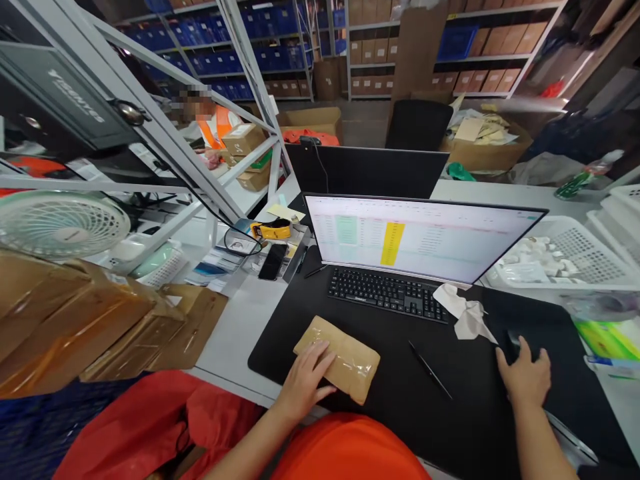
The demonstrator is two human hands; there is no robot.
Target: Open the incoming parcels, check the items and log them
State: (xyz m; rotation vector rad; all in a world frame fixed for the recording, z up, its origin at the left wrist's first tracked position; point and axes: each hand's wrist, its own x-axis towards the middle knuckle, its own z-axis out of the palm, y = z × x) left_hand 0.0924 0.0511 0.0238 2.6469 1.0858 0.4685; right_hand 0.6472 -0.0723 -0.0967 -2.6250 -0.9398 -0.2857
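Kraft envelope point(337, 359) under left hand point(304, 380), right hand point(524, 375) on mouse point(513, 343); panel point(75, 97) reads VISENTUS.

The left hand point(303, 380) is laid flat and palm-down, its fingers point(315, 357) extended up and to the right, lightly parted, with the thumb held low beside them. The bare left forearm point(250, 445) is angled in from the bottom of the view. The right hand point(525, 377) is held well apart from it — cupped, palm-down, the fingers point(515, 353) arched forward and curved downward. The bare right forearm point(543, 440) is kept almost upright in the view, entering from the lower right — the wrist is only slightly bent.
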